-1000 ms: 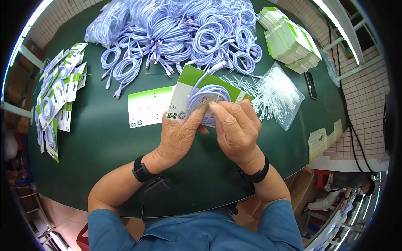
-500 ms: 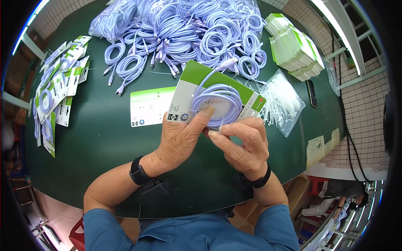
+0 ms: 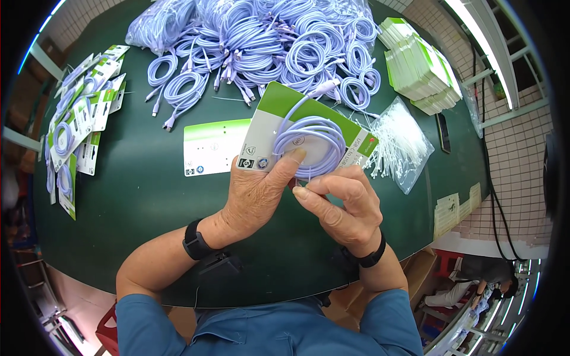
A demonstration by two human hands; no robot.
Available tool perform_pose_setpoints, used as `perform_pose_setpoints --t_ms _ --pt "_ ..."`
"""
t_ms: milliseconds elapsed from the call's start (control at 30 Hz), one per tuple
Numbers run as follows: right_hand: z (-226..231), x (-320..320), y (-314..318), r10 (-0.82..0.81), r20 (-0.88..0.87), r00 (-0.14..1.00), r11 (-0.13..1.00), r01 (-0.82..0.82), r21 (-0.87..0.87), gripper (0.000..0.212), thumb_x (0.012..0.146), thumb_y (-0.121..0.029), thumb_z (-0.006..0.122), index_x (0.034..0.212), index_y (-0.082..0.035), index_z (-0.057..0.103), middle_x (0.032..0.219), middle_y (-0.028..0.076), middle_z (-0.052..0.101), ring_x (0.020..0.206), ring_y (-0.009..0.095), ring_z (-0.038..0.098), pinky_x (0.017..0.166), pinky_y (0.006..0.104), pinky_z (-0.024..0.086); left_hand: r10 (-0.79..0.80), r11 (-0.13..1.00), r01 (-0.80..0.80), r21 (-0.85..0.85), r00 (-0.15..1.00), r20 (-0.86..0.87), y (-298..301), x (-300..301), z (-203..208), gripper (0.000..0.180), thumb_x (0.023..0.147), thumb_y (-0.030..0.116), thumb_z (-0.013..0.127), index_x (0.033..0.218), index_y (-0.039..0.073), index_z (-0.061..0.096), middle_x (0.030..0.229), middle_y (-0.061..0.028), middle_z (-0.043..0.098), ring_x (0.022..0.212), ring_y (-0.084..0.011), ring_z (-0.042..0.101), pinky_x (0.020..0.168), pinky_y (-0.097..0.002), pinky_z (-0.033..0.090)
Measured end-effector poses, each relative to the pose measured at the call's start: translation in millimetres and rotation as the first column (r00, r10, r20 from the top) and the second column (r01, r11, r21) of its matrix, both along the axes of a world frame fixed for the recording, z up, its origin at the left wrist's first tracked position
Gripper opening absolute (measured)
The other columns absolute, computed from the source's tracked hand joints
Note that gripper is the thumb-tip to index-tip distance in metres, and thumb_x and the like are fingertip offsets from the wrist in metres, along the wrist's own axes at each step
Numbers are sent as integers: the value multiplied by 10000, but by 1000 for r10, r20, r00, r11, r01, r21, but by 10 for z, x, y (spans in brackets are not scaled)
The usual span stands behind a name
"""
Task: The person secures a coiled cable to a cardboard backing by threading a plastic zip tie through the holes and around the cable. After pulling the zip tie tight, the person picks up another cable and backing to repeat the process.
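Note:
A green-and-white packaging card (image 3: 259,133) with a coiled lilac cable (image 3: 325,126) laid on its face is gripped in my left hand (image 3: 259,193), the thumb pressing on the coil and the fingers behind the card. The cable's plug end (image 3: 323,88) points up across the green band. My right hand (image 3: 346,204) is closed in a pinch at the coil's lower edge, on the thin end of what looks like a cable tie, mostly hidden by the fingertips. Another card (image 3: 211,149) lies flat on the table behind my left hand.
A heap of coiled lilac cables (image 3: 255,44) fills the far side. Finished-looking carded cables (image 3: 74,130) overlap at left. Stacked cards (image 3: 418,68), a bag of white cable ties (image 3: 399,142) and a phone (image 3: 442,133) lie at right on the green table (image 3: 148,204).
My right fingertips have drawn slightly left and down at the coil's lower edge, still pinched. My left hand keeps its hold, and the card has shifted only a little.

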State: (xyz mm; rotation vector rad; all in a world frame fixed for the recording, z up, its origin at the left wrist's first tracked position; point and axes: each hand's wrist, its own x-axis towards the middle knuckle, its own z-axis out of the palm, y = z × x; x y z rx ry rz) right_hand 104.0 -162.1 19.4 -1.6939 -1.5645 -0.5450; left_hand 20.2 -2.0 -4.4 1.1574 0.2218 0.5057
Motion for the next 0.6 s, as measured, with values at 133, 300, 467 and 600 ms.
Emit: perform_pose_setpoints --t_ms 133,300,467,600 --pt "4 22 -13 -20 68 998 999 18 33 447 677 5 901 1107 -96 834 1088 52 735 856 210 691 701 315 546 -13 999 14 -30 1000 9 -9 -14 -6 280 1032 158 746 1253 -3 686 1005 -52 741 765 -94 660 628 -260 547" --pt "6 59 -36 -31 150 988 999 24 47 440 670 -26 873 1104 -68 821 1112 56 776 855 194 697 686 313 521 -36 999 36 -29 999 -11 12 -16 18 276 1035 158 744 1251 -3 683 1001 -49 741 752 -99 665 623 -261 547" --pt "-48 66 3 -67 121 990 994 56 90 410 678 -28 880 1081 -84 828 1091 36 791 820 184 676 662 303 490 -33 999 33 -14 999 0 16 -16 3 282 1032 159 749 1249 -8 681 1003 -55 743 743 -104 671 620 -260 554" --pt "-23 63 -10 -73 108 991 992 61 112 384 685 -28 888 1060 -90 831 1067 25 793 805 181 659 660 297 488 -31 999 31 -19 999 10 3 -18 19 285 1031 159 751 1247 -13 679 1007 -61 745 745 -107 680 615 -258 565"
